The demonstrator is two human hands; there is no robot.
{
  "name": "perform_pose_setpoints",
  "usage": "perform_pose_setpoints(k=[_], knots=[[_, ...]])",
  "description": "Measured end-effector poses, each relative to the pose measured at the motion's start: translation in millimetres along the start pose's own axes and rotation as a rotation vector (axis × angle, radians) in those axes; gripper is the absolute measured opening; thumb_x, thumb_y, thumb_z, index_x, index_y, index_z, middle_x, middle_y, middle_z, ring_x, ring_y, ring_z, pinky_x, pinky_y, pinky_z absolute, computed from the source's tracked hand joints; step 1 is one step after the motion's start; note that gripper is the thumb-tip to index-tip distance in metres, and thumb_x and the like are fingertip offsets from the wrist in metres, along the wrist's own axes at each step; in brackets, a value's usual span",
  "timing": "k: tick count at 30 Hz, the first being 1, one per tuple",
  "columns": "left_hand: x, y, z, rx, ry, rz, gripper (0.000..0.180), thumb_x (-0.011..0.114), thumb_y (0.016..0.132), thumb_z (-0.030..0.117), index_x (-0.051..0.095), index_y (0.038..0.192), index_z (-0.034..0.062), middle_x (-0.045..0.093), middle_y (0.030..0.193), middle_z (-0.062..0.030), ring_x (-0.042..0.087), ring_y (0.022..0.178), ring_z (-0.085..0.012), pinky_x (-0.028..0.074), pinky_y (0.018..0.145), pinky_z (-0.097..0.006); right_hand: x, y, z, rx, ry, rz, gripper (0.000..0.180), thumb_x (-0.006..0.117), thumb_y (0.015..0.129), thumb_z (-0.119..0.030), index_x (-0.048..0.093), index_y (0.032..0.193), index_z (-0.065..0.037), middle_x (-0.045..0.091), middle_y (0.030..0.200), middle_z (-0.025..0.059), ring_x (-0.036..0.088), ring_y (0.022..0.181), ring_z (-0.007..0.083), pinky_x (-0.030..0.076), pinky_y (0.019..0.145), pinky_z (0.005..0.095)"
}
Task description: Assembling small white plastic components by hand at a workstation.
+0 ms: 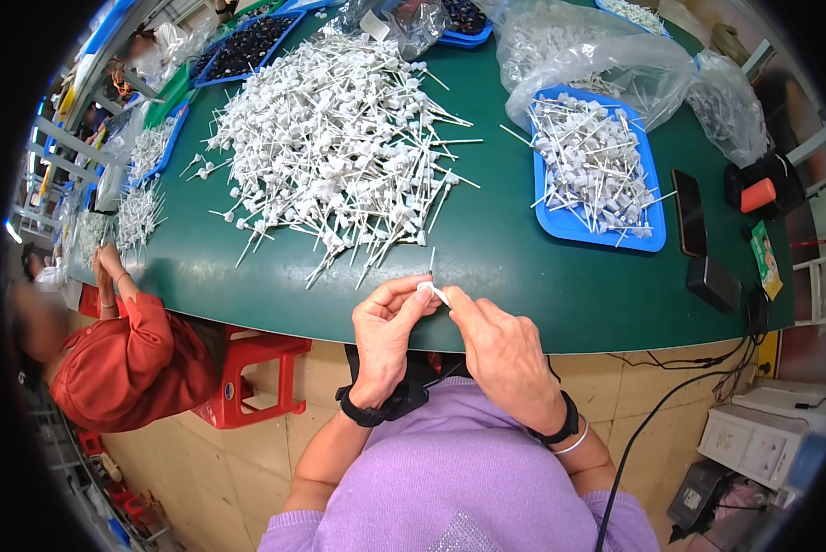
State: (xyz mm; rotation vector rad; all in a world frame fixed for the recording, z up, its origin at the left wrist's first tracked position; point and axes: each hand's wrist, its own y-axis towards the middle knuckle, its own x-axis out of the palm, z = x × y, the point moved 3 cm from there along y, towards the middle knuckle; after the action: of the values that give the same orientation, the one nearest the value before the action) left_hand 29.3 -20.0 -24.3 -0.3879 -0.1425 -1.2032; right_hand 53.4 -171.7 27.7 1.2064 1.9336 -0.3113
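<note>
Near the front edge of the table, my left hand [385, 331] is closed, thumb and fingers pinching a small white plastic part [426, 286]. A thin pale stem [432, 260] shows just beyond those fingertips. My right hand [505, 354] is closed too, its thumb and index finger on a slim white end [441, 296] that meets the part; whether it is one piece with it I cannot tell. Beyond my hands lies a large heap of white plastic parts with thin stems [330, 147]. Similar parts fill a blue tray [553, 225] to the right.
A phone [689, 212] and a black box [713, 283] lie at the table's right. Clear plastic bags [615, 69] and a blue tray of dark pieces [247, 48] stand farther back. At left, a person in red [128, 359] works by a red stool [257, 368]. A cable [648, 419] hangs at right.
</note>
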Motion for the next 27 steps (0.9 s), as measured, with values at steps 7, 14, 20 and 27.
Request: perform_pose_setpoints(k=[7, 14, 20, 27], knots=[[-0.3, 0.0, -0.8, 0.030, 0.014, 0.007, 0.019, 0.067, 0.093, 0.004, 0.068, 0.111, -0.0028, 0.073, 0.093, -0.0094, 0.070, 0.083, -0.0133, 0.056, 0.080, -0.027, 1.8, 0.3, 0.2, 0.004, -0.001, 0.001, 0.021, 0.060, 0.094, -0.006, 0.057, 0.114, -0.004, 0.058, 0.072, 0.0157, 0.061, 0.063, 0.0365, 0.047, 0.052, 0.0451], [-2.1, -0.2, -1.7, 0.056, 0.008, -0.011, 0.018, 0.066, 0.094, 0.002, 0.067, 0.111, -0.0042, 0.072, 0.099, -0.0104, 0.069, 0.091, -0.0137, 0.056, 0.086, -0.027, 3.4, 0.3, 2.5, -0.006, 0.003, -0.046, 0.039, 0.057, 0.087, 0.002, 0.055, 0.125, -0.003, 0.062, 0.078, 0.0171, 0.064, 0.061, 0.0387, 0.052, 0.054, 0.0462], [-0.5, -1.4, -0.9, 0.100, 0.037, 0.022, 0.018, 0.067, 0.093, 0.001, 0.068, 0.110, -0.0035, 0.072, 0.096, -0.0100, 0.068, 0.086, -0.0135, 0.055, 0.082, -0.026, 4.6, 1.1, 3.5, -0.011, 0.020, -0.066, 0.040, 0.056, 0.086, 0.002, 0.055, 0.125, -0.002, 0.062, 0.078, 0.0177, 0.064, 0.062, 0.0395, 0.052, 0.055, 0.0476], [-1.3, -2.7, -1.6, 0.147, 0.074, 0.020, 0.018, 0.066, 0.093, 0.000, 0.068, 0.110, -0.0036, 0.072, 0.096, -0.0089, 0.068, 0.086, -0.0128, 0.055, 0.082, -0.026, 2.3, 1.7, 2.8, -0.024, 0.003, -0.067, 0.037, 0.056, 0.086, 0.002, 0.055, 0.123, -0.002, 0.062, 0.075, 0.0175, 0.064, 0.063, 0.0393, 0.051, 0.055, 0.0480]])
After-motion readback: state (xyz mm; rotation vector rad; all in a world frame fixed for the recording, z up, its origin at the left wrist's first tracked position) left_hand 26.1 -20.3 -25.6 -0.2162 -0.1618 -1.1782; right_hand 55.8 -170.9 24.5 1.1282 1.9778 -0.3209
